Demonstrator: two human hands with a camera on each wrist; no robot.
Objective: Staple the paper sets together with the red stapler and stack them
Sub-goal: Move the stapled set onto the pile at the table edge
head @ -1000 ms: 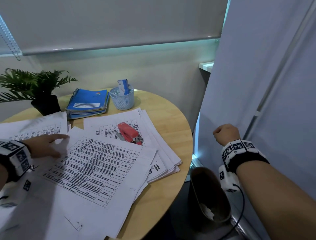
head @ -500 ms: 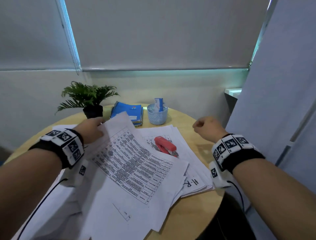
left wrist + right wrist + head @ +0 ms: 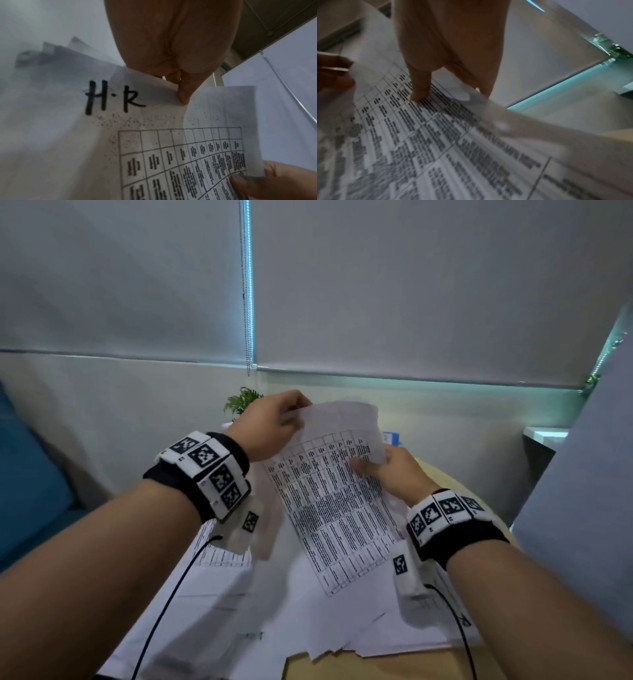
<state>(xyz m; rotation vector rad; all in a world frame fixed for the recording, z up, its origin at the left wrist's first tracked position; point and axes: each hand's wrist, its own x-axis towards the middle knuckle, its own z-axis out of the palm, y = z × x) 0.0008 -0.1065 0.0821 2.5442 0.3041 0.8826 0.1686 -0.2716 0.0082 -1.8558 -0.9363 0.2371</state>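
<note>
Paper set up off the table, both hands on it now!
Left hand (image 3: 270,426) pinches the top corner of the paper set (image 3: 337,501); right hand (image 3: 394,470), idle a second ago, now pinches its right edge. Squaring up, likely; stapler hidden behind.

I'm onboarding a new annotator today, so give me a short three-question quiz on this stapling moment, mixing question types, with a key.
1. True or false: the left hand pinches the top edge of the raised white printed paper set.
2. Which letters are handwritten in black marker on a sheet in the left wrist view? A) H·R B) T·K C) M·S
3. Fill in: the right hand presses its ___ on the printed table side of the sheets.

Key: 1 true; 2 A; 3 thumb
</note>
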